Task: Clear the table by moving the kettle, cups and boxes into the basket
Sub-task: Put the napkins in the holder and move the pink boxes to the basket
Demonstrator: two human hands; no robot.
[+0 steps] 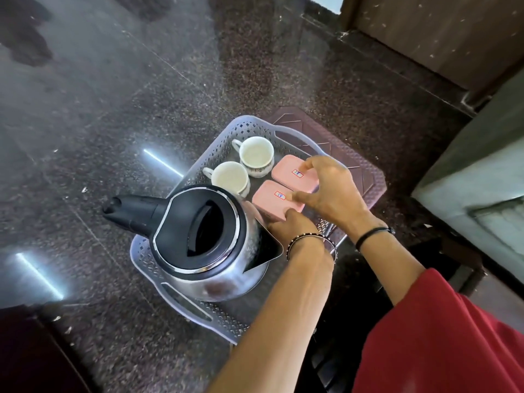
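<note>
A lavender perforated basket [158,282] holds every item. The steel kettle [226,276], with black lid and handle, fills its near end. Two white cups stand at the far left, one further away [256,154] and one closer [229,175]. Two pink boxes lie side by side on the right, a far one [286,167] and a near one [269,202]. My left hand [286,225] grips the near box's front edge. My right hand [331,191] arches over the far box, forefinger on its far edge and thumb resting on the near box.
The basket sits on a brown plastic table [365,177] that shows beyond its right side. Dark speckled stone floor [113,109] lies all around. A grey cushioned seat [479,177] is at the right and wooden furniture [439,38] at the top right.
</note>
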